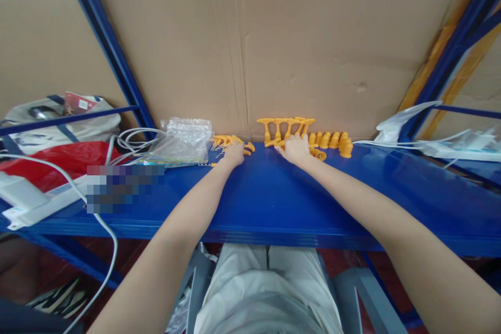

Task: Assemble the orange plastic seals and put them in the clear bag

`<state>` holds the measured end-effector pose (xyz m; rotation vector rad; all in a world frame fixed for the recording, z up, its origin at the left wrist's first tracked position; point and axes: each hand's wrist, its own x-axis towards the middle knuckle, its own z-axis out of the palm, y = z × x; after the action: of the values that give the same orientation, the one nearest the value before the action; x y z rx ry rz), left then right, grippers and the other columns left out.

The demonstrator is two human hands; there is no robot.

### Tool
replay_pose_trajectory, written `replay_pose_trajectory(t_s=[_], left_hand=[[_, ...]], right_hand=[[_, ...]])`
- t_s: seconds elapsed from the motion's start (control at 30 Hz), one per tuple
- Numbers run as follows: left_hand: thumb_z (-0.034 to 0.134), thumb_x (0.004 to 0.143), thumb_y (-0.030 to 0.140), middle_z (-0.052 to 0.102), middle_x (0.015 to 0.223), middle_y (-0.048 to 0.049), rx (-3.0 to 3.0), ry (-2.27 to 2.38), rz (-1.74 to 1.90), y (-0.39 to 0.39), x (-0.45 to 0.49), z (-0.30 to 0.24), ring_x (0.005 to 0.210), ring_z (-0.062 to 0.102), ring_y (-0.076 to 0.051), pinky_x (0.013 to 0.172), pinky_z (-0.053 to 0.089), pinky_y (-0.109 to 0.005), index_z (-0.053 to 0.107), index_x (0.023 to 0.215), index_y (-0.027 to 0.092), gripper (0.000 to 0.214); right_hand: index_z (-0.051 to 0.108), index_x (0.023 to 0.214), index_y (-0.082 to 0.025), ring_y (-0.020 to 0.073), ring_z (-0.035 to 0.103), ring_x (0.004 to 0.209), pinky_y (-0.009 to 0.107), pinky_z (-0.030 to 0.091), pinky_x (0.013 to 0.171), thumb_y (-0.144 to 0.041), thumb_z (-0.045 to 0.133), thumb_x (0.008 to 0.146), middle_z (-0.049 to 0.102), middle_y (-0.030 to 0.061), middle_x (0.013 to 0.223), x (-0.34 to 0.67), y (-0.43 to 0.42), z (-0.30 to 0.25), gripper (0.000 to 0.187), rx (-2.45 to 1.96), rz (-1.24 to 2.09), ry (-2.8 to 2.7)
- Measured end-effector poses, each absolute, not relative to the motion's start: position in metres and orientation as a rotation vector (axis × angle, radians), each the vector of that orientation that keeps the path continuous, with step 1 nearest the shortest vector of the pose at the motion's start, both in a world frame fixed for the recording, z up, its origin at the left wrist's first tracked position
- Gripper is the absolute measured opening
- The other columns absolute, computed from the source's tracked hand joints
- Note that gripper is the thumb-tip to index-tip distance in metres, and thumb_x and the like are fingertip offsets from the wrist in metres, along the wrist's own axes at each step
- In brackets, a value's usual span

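Note:
At the back of the blue shelf [266,209], my left hand [234,153] reaches into a pile of yellow-handled corkscrews [225,139] with thin metal spirals. Its fingers curl round one of them, though the fingertips are partly hidden. My right hand [296,149] is closed among yellow T-shaped pieces [277,126], several of which stand in a row against the cardboard. What lies under its fingers is mostly covered. Just right of that hand are several yellow cup-shaped pieces [334,140], and a yellow ring-like piece [319,155] lies in front of them.
A cardboard panel [313,52] closes off the back. Clear plastic bags [183,141] lie left of the corkscrews, near white cables [135,138], a red bag [70,162] and a white power strip [43,203]. Blue posts [113,52] frame the shelf. More white cable [387,143] runs along the right.

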<state>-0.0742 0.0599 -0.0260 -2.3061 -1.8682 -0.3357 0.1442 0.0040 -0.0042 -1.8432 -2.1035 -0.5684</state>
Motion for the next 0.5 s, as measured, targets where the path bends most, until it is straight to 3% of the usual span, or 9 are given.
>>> replay_pose_trajectory(t_s=[0.13,0.23,0.5], left_hand=[[0.055,0.085,0.016,0.060,0.126,-0.0204,-2.296,-1.887,-0.465,0.061,-0.076,-0.024,0.114,0.063,-0.035,0.100,0.048,-0.042,0.061,0.128,0.016,0.043],[0.052,0.085,0.014,0.060,0.123,-0.0168,-2.234,-1.881,-0.579,0.061,-0.074,-0.024,0.114,0.063,-0.032,0.098,0.049,-0.042,0.061,0.126,0.019,0.042],[0.055,0.083,0.013,0.056,0.119,-0.0115,-2.229,-1.804,-0.968,0.060,-0.059,-0.021,0.107,0.065,-0.027,0.098,0.051,-0.037,0.059,0.129,0.023,0.046]], right_hand=[[0.074,0.117,-0.011,0.0392,0.058,0.118,0.054,0.032,0.102,-0.053,0.048,0.097,0.067,0.0245,0.124,0.139,0.005,-0.005,0.053,-1.822,-0.610,-2.163],[0.071,0.120,-0.009,0.0389,0.058,0.117,0.053,0.033,0.102,-0.051,0.044,0.099,0.067,0.0249,0.123,0.144,0.004,-0.001,0.055,-1.810,-0.601,-2.141],[0.061,0.125,-0.007,0.0370,0.053,0.122,0.054,0.035,0.102,-0.029,0.042,0.095,0.061,0.0248,0.130,0.211,0.004,0.021,0.041,-2.003,-0.447,-1.780]])
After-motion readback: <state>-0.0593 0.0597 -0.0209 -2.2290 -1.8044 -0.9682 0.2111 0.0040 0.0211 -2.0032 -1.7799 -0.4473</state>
